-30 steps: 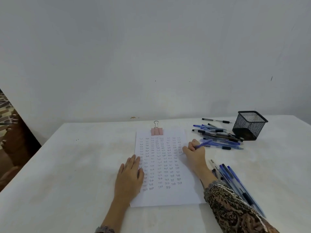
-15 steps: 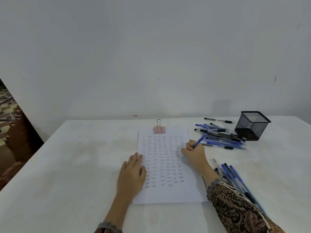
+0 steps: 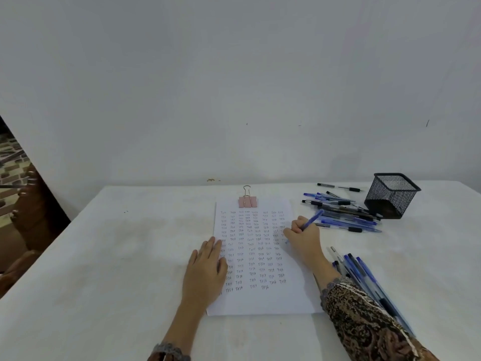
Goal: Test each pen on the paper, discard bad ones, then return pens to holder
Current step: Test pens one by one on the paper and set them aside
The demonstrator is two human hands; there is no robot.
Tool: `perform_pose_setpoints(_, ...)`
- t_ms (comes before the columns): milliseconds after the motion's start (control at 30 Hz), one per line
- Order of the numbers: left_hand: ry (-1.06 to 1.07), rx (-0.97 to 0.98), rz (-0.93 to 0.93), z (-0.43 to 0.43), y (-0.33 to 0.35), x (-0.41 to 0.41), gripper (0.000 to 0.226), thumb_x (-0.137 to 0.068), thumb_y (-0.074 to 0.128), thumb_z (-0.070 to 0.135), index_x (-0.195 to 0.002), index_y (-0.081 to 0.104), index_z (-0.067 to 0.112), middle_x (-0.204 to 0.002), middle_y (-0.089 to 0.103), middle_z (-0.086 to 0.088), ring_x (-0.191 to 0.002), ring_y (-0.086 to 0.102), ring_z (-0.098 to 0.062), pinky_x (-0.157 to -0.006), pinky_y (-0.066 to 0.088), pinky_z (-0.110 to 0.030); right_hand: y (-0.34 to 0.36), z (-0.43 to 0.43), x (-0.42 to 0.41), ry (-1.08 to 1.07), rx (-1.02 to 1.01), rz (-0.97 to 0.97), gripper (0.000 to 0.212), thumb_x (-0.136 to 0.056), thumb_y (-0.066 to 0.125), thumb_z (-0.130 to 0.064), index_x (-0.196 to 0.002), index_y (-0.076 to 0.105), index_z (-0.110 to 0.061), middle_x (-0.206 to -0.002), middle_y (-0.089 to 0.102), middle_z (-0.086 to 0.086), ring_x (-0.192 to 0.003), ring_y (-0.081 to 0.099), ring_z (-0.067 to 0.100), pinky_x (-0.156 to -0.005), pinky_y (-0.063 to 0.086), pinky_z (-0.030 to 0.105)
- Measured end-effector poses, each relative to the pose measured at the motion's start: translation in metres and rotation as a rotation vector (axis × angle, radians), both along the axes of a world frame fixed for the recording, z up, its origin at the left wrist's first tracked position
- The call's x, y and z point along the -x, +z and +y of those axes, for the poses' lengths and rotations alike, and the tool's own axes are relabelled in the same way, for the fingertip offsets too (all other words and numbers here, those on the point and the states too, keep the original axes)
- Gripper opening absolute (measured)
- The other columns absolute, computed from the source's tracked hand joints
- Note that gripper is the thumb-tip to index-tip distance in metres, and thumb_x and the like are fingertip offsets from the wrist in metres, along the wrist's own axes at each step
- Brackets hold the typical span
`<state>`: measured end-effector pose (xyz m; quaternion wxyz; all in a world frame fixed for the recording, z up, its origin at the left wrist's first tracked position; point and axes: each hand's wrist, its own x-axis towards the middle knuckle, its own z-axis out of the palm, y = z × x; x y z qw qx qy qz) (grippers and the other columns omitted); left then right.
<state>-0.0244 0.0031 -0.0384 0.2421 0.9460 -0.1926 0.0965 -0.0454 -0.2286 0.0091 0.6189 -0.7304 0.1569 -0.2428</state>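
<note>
A white sheet of paper (image 3: 260, 298) filled with rows of small handwritten words lies in the middle of the table, with a pink binder clip (image 3: 247, 201) on its top edge. My left hand (image 3: 205, 272) rests flat on the sheet's left side. My right hand (image 3: 303, 239) grips a blue pen (image 3: 312, 220) in a writing hold, tip down at the paper's right margin. A black mesh holder (image 3: 391, 195) stands at the back right, tilted. A pile of pens (image 3: 343, 213) lies just left of it. A second group of pens (image 3: 364, 280) lies beside my right forearm.
The white table (image 3: 117, 256) meets a plain wall at its far edge. One pen (image 3: 338, 188) lies apart behind the pile. Dark wooden furniture (image 3: 26, 212) stands off the table's left side.
The pen in my right hand has swung more upright, its tip staying at the right margin. The left hand stays flat on the paper.
</note>
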Motion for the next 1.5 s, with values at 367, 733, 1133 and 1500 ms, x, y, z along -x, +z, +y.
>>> perform_pose_setpoints(367,0.005,0.018,0.015,0.0,0.002,0.002,0.083,-0.074,0.001,0.052,-0.141,0.034,0.017,-0.15,0.028,0.0,-0.14,0.023,-0.015,-0.109,0.002,-0.024,-0.003,-0.002,0.0,-0.031,-0.013,0.013,0.049,-0.071,0.05,0.02,-0.052,0.025,-0.017,-0.06,0.027,0.0,-0.049,0.024,0.008,-0.046,0.029,0.009)
perform_pose_setpoints(733,0.019,-0.044,0.041,0.0,0.004,0.001,0.088,-0.069,-0.008,0.053,-0.144,0.024,0.021,-0.153,0.018,0.004,-0.142,0.013,-0.011,-0.109,-0.003,-0.021,-0.011,-0.011,-0.004,-0.049,-0.26,0.005,0.051,-0.075,0.05,0.017,-0.054,0.023,-0.02,-0.051,0.024,-0.004,-0.047,0.021,0.011,-0.043,0.022,0.018)
perform_pose_setpoints(1133,-0.041,0.328,0.255,0.002,0.026,0.009,0.039,-0.098,0.035,0.025,-0.136,0.042,0.018,-0.147,0.034,0.003,-0.136,0.028,-0.011,-0.117,0.01,-0.029,0.002,0.004,0.04,-0.084,-0.277,0.028,0.055,-0.081,0.058,0.005,-0.05,0.023,-0.022,-0.043,0.022,-0.005,-0.036,0.021,0.009,-0.039,0.018,0.018)
perform_pose_setpoints(1500,-0.099,0.071,0.013,-0.019,0.026,0.08,0.046,-0.093,0.037,0.021,-0.138,0.038,0.012,-0.147,0.035,-0.007,-0.138,0.027,-0.021,-0.115,0.009,-0.041,0.009,0.048,0.117,-0.162,0.119,0.129,0.043,-0.091,0.056,-0.027,-0.06,0.028,-0.017,-0.053,0.029,-0.005,-0.048,0.028,0.009,-0.049,0.026,0.019)
